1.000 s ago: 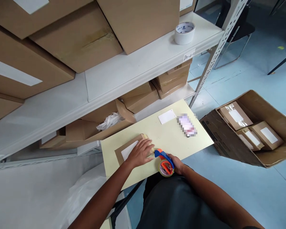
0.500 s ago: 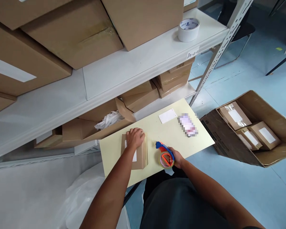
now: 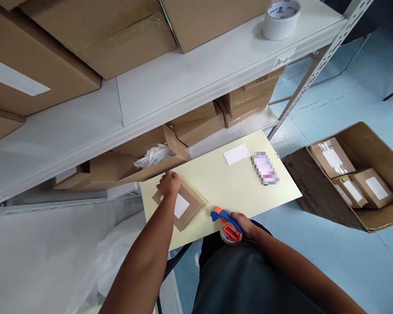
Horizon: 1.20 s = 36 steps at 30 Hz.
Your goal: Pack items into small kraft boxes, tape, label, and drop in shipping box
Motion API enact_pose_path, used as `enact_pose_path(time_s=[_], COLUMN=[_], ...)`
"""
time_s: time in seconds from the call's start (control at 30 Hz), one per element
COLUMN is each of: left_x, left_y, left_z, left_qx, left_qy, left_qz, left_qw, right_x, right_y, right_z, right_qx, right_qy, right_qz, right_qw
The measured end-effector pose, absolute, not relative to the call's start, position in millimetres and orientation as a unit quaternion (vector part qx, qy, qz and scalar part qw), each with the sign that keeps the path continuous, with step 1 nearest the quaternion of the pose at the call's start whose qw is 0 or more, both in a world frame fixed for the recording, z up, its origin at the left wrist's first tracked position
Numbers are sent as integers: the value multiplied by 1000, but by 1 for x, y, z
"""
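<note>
My left hand [image 3: 169,183] is closed on the upper corner of a flat brown cardboard box [image 3: 191,201], which lies turned at an angle on the pale yellow tabletop [image 3: 216,183]. A white label [image 3: 181,206] shows on the box's upper face, partly covered by my forearm. Near the table's front edge, my right hand [image 3: 245,224] grips a blue and orange tape dispenser [image 3: 231,227] with a roll of tape in it. The dispenser is held apart from the box, to its right.
On the table's far side lie a white card [image 3: 236,154] and a blurred-out phone-like object [image 3: 264,168]. A large open carton [image 3: 330,200] with several labelled boxes stands at right. Behind the table, a shelf [image 3: 190,87] carries cartons and a white tape roll [image 3: 281,22].
The box has been turned on the table, and my left hand has moved to its upper corner. My right hand has lowered slightly with the tape dispenser. The camera view has shifted.
</note>
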<state>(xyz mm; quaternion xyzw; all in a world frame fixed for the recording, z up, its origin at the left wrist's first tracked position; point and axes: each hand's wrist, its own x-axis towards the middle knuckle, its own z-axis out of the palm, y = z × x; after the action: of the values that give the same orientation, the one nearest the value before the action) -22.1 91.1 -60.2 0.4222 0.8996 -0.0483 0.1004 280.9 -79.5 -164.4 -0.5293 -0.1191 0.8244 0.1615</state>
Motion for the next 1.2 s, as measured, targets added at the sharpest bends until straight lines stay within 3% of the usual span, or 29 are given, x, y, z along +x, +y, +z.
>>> enact_pose_path(time_s=[0.1, 0.2, 0.33, 0.47, 0.67, 1.03, 1.2], left_x=[-11, 0, 13, 26, 50, 54, 56], left_y=[70, 37, 12, 29, 71, 79, 79], left_z=[-48, -36, -35, -46, -62, -73, -73], left_qx=[567, 787, 852, 798, 668, 592, 588], left_qy=[819, 593, 455, 553, 733, 800, 804], left_qz=[-16, -40, -95, -103, -72, -53, -46], left_qw=[84, 165, 240, 218, 103, 80, 80], right_x=[282, 288, 294, 287, 264, 291, 290], right_y=[-75, -74, -72, -53, -29, -58, -14], right_z=[-165, -166, -161, -144, -128, -152, -152], right_qx=[-539, -536, -528, -498, -511, -514, -506], right_qy=[-162, -165, -133, -61, -36, -139, -282], right_qz=[816, 818, 826, 843, 820, 834, 815], right_qw=[133, 130, 150, 196, 255, 145, 14])
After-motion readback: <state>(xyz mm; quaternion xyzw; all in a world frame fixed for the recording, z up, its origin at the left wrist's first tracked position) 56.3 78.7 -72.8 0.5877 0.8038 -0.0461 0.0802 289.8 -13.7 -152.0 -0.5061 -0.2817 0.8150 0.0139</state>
